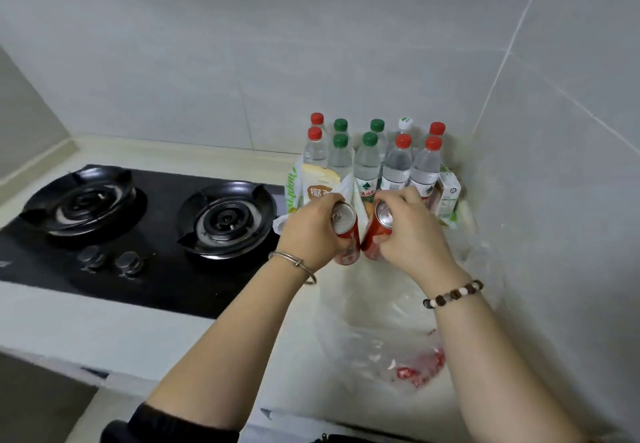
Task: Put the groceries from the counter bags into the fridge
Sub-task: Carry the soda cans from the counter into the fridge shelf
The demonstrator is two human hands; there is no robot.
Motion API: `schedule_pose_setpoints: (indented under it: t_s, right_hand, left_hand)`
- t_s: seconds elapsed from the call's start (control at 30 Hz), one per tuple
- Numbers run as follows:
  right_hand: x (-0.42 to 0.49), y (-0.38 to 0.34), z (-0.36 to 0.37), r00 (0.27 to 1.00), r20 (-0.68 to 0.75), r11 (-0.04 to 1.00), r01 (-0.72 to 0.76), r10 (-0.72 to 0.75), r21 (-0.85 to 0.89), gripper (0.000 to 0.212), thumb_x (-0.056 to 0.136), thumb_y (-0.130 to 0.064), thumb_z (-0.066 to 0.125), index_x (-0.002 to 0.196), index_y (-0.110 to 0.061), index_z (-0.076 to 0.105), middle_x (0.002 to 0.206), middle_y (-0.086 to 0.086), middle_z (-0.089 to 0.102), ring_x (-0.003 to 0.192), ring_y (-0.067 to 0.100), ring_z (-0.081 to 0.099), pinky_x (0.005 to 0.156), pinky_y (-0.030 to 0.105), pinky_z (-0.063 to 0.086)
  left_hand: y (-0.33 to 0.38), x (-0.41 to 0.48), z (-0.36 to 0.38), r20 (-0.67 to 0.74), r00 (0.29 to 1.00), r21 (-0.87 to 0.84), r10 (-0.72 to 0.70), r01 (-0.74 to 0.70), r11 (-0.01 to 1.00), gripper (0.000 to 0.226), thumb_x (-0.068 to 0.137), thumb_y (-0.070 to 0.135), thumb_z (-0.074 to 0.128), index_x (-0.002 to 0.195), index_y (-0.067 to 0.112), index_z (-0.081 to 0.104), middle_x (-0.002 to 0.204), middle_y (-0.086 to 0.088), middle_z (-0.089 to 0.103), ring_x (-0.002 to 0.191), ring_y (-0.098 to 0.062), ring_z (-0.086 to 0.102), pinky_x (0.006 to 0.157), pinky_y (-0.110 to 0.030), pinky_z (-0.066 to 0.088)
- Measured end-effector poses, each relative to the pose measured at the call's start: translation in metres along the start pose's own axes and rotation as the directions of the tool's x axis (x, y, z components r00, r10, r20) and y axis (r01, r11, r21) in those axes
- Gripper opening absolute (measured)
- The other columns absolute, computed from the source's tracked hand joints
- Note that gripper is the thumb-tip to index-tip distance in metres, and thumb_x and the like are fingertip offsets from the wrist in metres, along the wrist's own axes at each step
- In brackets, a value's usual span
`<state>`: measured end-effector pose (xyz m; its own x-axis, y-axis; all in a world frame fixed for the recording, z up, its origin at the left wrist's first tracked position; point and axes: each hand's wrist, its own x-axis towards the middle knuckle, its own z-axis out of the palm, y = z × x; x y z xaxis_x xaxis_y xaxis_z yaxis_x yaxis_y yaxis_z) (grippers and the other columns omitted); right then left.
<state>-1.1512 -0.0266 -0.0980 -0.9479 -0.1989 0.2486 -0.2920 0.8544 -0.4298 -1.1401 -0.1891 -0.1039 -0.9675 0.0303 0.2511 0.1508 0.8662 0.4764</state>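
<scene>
My left hand [310, 231] grips a red drink can [347, 234] and my right hand [414, 231] grips a second red can [377, 231]. Both cans are held side by side, tilted, above a clear plastic bag [374, 325] that lies flat on the counter. Behind my hands stand several water bottles [367, 162] with red, green and white caps, against the wall. A cream carton with orange print [317, 183] and a white bag with green lettering [292, 189] sit to the left of the bottles. A small green and white carton [449, 195] stands at the right.
A black two-burner gas hob [138, 228] with two knobs fills the counter to the left. Tiled walls close in behind and on the right. The counter's front edge [104, 363] runs below the hob. The fridge is not in view.
</scene>
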Motion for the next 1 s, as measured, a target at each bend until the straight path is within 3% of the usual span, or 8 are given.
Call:
schedule_pose_setpoints:
  t_s: [0.1,0.27,0.4,0.53,0.77,0.9,1.0]
  right_hand:
    - [-0.012,-0.046,0.007,0.995,0.024,0.995,0.097,-0.097,0.018,0.064,0.072,-0.009,0.069,0.131,-0.024,0.048,0.123,0.001,0.043,0.105,0.024,0.051,0.074,0.025,0.039]
    - [-0.05,-0.129,0.028,0.956,0.103,0.955,0.258,-0.274,0.147,0.071,0.071,-0.005,0.07,0.135,-0.023,0.044,0.129,-0.001,0.04,0.112,0.021,0.05,0.081,0.02,0.037]
    - [-0.094,-0.197,0.043,0.909,0.164,0.903,0.331,-0.383,0.275,0.079,0.071,-0.006,0.069,0.14,-0.02,0.034,0.135,0.0,0.04,0.118,0.02,0.047,0.09,0.025,0.039]
    - [-0.15,-0.26,0.061,0.843,0.218,0.831,0.38,-0.492,0.406,0.079,0.068,-0.008,0.074,0.137,-0.019,0.037,0.133,-0.003,0.043,0.115,0.02,0.05,0.089,0.024,0.041]
    - [-0.263,-0.359,0.094,0.603,0.262,0.619,0.516,-0.754,0.593,0.065,0.068,-0.007,0.076,0.127,-0.016,0.049,0.122,-0.003,0.05,0.104,0.017,0.055,0.08,0.019,0.041]
    - [-0.325,-0.403,0.109,0.391,0.263,0.456,0.566,-0.882,0.687,0.066,0.064,-0.006,0.077,0.124,-0.015,0.052,0.118,-0.002,0.051,0.098,0.015,0.055,0.076,0.014,0.037]
    - [-0.37,-0.432,0.117,0.234,0.254,0.344,0.57,-0.938,0.746,0.059,0.063,-0.005,0.073,0.119,-0.013,0.055,0.113,0.0,0.053,0.096,0.018,0.055,0.074,0.015,0.036]
  left_hand:
    - [-0.022,-0.038,-0.036,-0.079,0.994,0.014,-0.078,0.079,0.997,0.064,0.066,0.035,0.077,0.124,0.023,0.052,0.113,0.003,0.062,0.1,-0.017,0.06,0.084,-0.028,0.047]
    - [-0.058,-0.121,-0.097,-0.207,0.946,-0.007,-0.25,0.254,0.967,0.062,0.066,0.033,0.079,0.121,0.025,0.053,0.111,0.006,0.061,0.097,-0.014,0.06,0.086,-0.03,0.05]
    - [-0.084,-0.2,-0.137,-0.305,0.865,-0.015,-0.399,0.415,0.91,0.058,0.066,0.036,0.077,0.118,0.029,0.053,0.107,0.009,0.061,0.093,-0.013,0.059,0.079,-0.026,0.049]
    - [-0.1,-0.288,-0.173,-0.37,0.758,-0.058,-0.537,0.558,0.828,0.062,0.065,0.031,0.079,0.12,0.027,0.052,0.109,0.008,0.061,0.094,-0.012,0.058,0.079,-0.024,0.048]
    - [-0.111,-0.457,-0.213,-0.567,0.467,-0.156,-0.679,0.748,0.645,0.062,0.062,0.027,0.079,0.118,0.027,0.055,0.109,0.01,0.062,0.095,-0.011,0.058,0.079,-0.022,0.047]
    - [-0.103,-0.541,-0.222,-0.653,0.206,-0.298,-0.729,0.815,0.497,0.063,0.055,0.031,0.075,0.116,0.029,0.057,0.108,0.013,0.063,0.097,-0.009,0.058,0.081,-0.023,0.047]
    - [-0.092,-0.598,-0.224,-0.679,0.013,-0.383,-0.734,0.847,0.37,0.061,0.059,0.023,0.078,0.117,0.028,0.058,0.108,0.011,0.064,0.098,-0.01,0.06,0.081,-0.02,0.044]
